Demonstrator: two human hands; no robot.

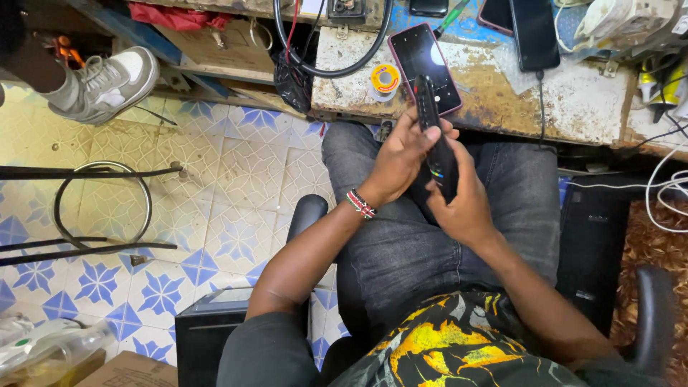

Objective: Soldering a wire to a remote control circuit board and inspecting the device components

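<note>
A seated person is holding a slim black remote control (437,147) over their lap. The left hand (398,161) is wrapping around its upper half, while the right hand (462,204) is gripping the lower half, fingers closed around it. A beaded bracelet (360,203) is circling the left wrist.

Just beyond the hands, a worn, paint-chipped counter (573,107) is carrying a pink-edged phone (426,64) lying face up (the top of the remote is overlapping its lower edge). Beside that phone, to the left, a small spool of solder wire (385,79) is sitting. A dark phone (534,32) with a cable is lying further right of the hands. A thick black cable loop (330,68) is hanging over the counter's front.

Left of the hands, a floor of cream tiles with blue star patterns (215,179) is spreading out, and a grey sneaker (107,82) of another person is resting on it. A metal stool frame (104,204) is standing further left.

The remote's buttons are mostly hidden by the fingers, and the counter's far clutter is cut off by the frame.
</note>
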